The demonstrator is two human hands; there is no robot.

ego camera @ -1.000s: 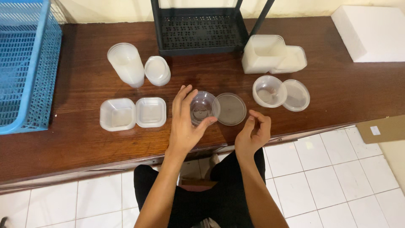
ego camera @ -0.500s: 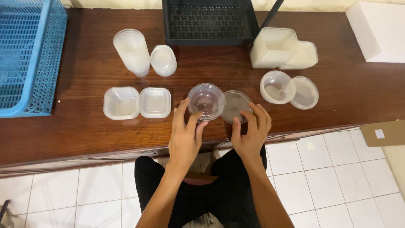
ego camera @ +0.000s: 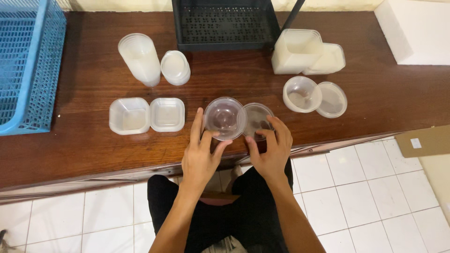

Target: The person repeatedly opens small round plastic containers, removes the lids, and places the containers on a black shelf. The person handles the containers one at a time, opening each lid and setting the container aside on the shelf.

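Your left hand (ego camera: 200,157) pinches the round clear plastic bowl (ego camera: 225,118) near the brown wooden table (ego camera: 93,150) front edge; your right hand (ego camera: 270,149) grips the round clear lid (ego camera: 257,119) beside it. Left sit two square containers (ego camera: 146,115), right another bowl-and-lid pair (ego camera: 315,96), behind them three stacks.

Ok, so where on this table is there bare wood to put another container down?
Bare wood lies on the table along the near edge, left of the left hand, below the square tub and square lid. More lies right of the far round lid. It is crowded around the clear round bowl and both hands.
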